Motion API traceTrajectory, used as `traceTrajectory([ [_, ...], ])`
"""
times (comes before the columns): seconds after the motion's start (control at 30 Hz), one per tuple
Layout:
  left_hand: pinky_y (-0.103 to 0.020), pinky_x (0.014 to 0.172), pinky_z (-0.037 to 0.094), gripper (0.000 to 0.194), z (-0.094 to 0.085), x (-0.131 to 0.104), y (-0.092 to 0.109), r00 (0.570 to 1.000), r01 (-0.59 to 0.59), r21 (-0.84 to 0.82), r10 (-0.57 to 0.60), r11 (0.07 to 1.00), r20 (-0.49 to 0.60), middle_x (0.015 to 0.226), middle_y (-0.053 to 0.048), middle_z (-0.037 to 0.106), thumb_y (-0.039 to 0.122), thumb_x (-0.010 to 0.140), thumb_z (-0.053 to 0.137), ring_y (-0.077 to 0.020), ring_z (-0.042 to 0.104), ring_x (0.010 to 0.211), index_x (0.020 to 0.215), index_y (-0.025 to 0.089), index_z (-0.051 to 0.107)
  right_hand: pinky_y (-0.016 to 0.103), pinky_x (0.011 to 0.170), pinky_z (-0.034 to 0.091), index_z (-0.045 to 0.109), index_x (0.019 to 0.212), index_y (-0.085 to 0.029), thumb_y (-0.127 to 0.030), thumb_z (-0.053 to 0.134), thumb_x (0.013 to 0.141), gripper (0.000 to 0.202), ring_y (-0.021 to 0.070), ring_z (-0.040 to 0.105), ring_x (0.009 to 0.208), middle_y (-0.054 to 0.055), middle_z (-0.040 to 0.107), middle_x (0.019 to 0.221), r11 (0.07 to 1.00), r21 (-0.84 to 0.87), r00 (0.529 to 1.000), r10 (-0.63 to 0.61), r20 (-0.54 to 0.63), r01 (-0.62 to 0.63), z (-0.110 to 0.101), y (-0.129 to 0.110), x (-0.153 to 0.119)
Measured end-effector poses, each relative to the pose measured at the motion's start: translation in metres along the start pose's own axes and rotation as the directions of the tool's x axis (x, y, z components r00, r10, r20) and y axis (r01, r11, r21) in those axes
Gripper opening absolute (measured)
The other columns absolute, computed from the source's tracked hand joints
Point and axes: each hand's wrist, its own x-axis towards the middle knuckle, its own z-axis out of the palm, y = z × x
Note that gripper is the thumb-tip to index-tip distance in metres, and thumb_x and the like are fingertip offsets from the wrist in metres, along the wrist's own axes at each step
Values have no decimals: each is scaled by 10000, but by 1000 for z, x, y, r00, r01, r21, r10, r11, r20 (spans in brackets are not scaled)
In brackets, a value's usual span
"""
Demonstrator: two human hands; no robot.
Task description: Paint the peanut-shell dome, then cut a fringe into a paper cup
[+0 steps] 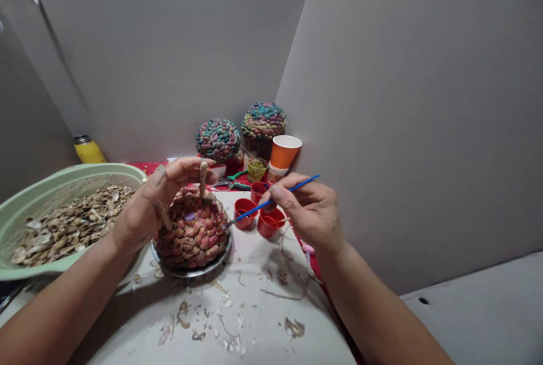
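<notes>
A round piece covered in overlapping shells [199, 232], painted red and pink, rests in a shallow metal dish [190, 273]. Rope-like sticks [203, 179] stand up from it, and a small purple spot shows on its inner side. My left hand [155, 192] reaches over the left and top of the piece, fingers long and curved around the sticks, steadying it; its exact contact is partly hidden. Pinched in my right hand [309, 209] is a thin blue paintbrush [292, 188], its tip at the right edge of the piece. Small red paint cups [271, 230] stand just beyond the brush.
A pale green colander [72, 170] full of loose shells is at left, with a yellow bottle [90, 151] behind. Two painted shell balls [218, 140], orange paper cups [285, 153] and green-handled pliers [237, 179] sit at the back. Shell scraps [294, 328] litter the white tabletop.
</notes>
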Motion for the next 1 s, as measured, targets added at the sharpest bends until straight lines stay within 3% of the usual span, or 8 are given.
traceTrajectory([
  [0.13,-519,1033,469,624,1,-1,0,1000,9,-14,-10,1000,-10,1217,-118,789,755,897,546,-380,649,1236,1193,252,767,231,471,529,718,723,-179,-548,662,975,450,135,642,495,36,706,616,1000,-9,996,-1,85,1,-1,7,0],
  [0.23,-508,1028,477,633,1,-1,-1,1000,10,-10,-10,1000,-15,1212,-117,788,755,903,539,-375,656,1222,1203,248,769,248,537,564,701,735,-175,-547,672,967,440,150,675,551,40,713,648,999,-48,997,14,77,-10,-3,13,3],
  [0.4,-479,996,499,663,-1,-1,-3,1000,-5,-2,5,1000,-12,1186,-107,793,786,894,521,-364,655,1216,1208,257,768,230,507,531,695,712,-186,-547,690,955,435,140,662,535,25,696,619,999,-45,1000,-13,28,15,-6,8,4],
  [0.57,-468,995,497,640,0,0,-1,1000,-7,6,7,1000,0,1182,-107,791,762,912,520,-352,660,1198,1213,252,763,253,520,550,704,733,-179,-578,666,960,460,148,659,549,39,710,648,1000,0,993,17,114,-17,-1,6,2],
  [0.77,-483,1005,489,636,0,0,-2,1000,-14,0,14,1000,4,1163,-108,792,757,914,516,-354,664,1182,1212,251,761,234,493,510,700,702,-189,-465,705,957,375,132,628,512,11,680,592,996,-77,998,-44,38,47,-6,1,3],
  [0.9,-524,1045,456,620,1,0,0,1000,-2,9,2,1000,8,1173,-113,793,744,918,514,-365,661,1188,1203,254,764,244,489,529,716,741,-183,-406,647,1003,350,147,656,530,41,720,645,997,53,981,-68,179,60,1,-10,-7],
  [1.0,-546,1056,444,611,1,-1,1,1000,8,11,-8,1000,3,1220,-106,787,752,913,514,-384,644,1234,1193,272,768,250,525,544,699,740,-175,-350,632,1007,326,145,664,546,54,740,694,993,46,954,-120,274,111,11,-11,-11],
])
